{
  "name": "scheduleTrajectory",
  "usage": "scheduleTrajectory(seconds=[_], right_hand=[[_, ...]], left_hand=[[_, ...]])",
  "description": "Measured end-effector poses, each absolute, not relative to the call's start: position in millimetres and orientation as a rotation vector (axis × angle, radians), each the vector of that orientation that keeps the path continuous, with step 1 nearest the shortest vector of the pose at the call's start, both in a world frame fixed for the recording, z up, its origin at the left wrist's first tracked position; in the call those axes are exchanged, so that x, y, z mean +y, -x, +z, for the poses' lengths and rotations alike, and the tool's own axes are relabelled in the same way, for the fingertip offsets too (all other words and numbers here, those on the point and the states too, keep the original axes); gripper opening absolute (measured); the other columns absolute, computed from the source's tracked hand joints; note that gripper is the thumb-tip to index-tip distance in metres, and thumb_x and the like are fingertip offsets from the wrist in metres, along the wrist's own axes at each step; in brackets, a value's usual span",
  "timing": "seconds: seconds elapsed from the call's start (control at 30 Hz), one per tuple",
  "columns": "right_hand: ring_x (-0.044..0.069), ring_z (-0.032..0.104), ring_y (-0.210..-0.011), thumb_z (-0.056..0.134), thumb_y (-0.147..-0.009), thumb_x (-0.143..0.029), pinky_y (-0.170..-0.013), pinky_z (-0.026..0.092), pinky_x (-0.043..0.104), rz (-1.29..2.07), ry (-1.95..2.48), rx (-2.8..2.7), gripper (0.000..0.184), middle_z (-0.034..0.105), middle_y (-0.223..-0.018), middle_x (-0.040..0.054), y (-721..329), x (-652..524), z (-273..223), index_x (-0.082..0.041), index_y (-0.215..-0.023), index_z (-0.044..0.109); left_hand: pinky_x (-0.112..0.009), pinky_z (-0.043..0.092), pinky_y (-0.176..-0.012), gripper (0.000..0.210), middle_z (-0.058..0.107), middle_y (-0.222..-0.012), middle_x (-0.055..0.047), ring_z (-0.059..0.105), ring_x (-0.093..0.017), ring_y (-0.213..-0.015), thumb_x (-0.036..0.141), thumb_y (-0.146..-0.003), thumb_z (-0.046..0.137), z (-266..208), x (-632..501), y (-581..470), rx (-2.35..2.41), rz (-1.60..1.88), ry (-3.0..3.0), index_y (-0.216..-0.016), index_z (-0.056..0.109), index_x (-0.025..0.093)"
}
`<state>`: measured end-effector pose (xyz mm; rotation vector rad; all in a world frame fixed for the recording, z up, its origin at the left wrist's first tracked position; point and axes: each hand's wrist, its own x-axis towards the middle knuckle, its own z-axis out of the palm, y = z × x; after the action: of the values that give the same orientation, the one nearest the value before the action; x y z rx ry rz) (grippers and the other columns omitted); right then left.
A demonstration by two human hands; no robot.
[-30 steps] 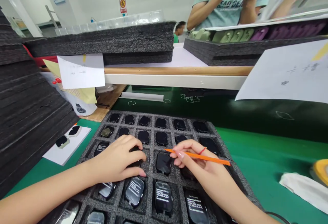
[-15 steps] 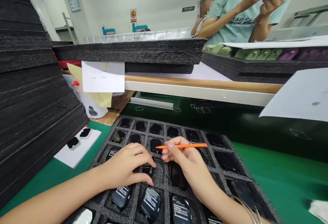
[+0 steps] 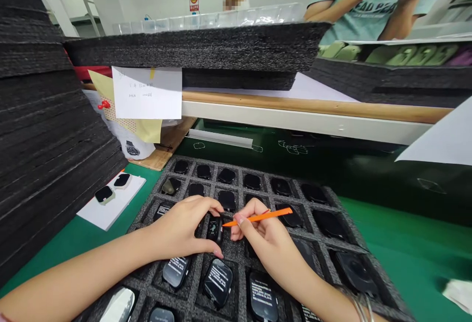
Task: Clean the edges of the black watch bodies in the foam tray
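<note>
My left hand [image 3: 191, 226] grips a black smartwatch body [image 3: 214, 229] by its ends, thumb below and fingers above. A small greenish graphic is lit on the watch's screen. A slim orange pointed stick [image 3: 271, 215] is pinched between the thumb and fingers of my right hand [image 3: 263, 228]. Its tip meets, or nearly meets, the right side of that watch. Both hands are over a grey foam tray [image 3: 238, 275] with square pockets, most holding dark watch bodies. Several, such as the watch [image 3: 218, 282] below my left thumb, show white text. My right hand hides some pockets.
Two pale watch bodies [image 3: 104, 194] lie on a white pad [image 3: 98, 216] at left. Black foam stacks [image 3: 55, 155] rise beside it. A shelf edge [image 3: 295, 115] with foam trays crosses ahead; a person in a light teal shirt [image 3: 365, 2] is beyond. White tissue [image 3: 459, 292] lies at right.
The orange stick's tip has moved down to the side of the held watch. That watch's screen has changed from text lines to a graphic. The camera view has shifted slightly.
</note>
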<state>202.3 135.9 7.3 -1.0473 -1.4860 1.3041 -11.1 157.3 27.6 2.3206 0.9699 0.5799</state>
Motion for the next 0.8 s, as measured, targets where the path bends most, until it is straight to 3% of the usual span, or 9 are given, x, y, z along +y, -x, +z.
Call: scheduleTrajectory(seconds=[0.33, 0.43, 0.53, 0.8], right_hand=[[0.016, 0.064, -0.068, 0.056, -0.096, -0.054, -0.068, 0.054, 0.029, 1.214, 1.04, -1.545, 0.036, 0.06, -0.073, 0.0011, -200, 137, 2, -0.021, -0.083, 0.051], [0.015, 0.063, -0.065, 0.059, -0.094, -0.056, -0.066, 0.054, 0.028, 1.214, 1.02, -1.525, 0.039, 0.059, -0.072, 0.0002, -200, 137, 2, -0.021, -0.081, 0.051], [0.015, 0.063, -0.063, 0.064, -0.089, -0.062, -0.065, 0.055, 0.027, 1.256, 1.015, -1.438, 0.044, 0.06, -0.069, 0.0003, -202, 138, 5, -0.021, -0.08, 0.051], [0.014, 0.064, -0.065, 0.073, -0.078, -0.067, -0.064, 0.055, 0.026, 1.308, 1.014, -1.404, 0.052, 0.067, -0.078, 0.0051, -186, 150, 20, -0.017, -0.085, 0.063]], left_hand=[[-0.04, 0.047, -0.093, 0.067, 0.06, -0.112, -0.007, 0.056, -0.026, -0.106, 0.044, -0.068, 0.091, 32, 156, 12, 0.97, 0.584, -2.361, -0.117, 0.053, 0.018], [-0.042, 0.043, -0.089, 0.051, 0.057, -0.105, -0.006, 0.052, -0.027, -0.101, 0.052, -0.072, 0.086, 36, 154, 17, 1.082, 0.592, -2.493, -0.099, 0.059, 0.018], [-0.04, 0.041, -0.086, 0.031, 0.055, -0.099, -0.005, 0.051, -0.025, -0.097, 0.045, -0.086, 0.077, 36, 153, 28, 1.092, 0.48, -2.599, -0.087, 0.06, 0.018], [-0.04, 0.038, -0.096, 0.021, 0.054, -0.116, -0.005, 0.051, -0.026, -0.11, 0.04, -0.094, 0.068, 33, 147, 66, 1.023, 0.437, -2.624, -0.109, 0.063, 0.025]])
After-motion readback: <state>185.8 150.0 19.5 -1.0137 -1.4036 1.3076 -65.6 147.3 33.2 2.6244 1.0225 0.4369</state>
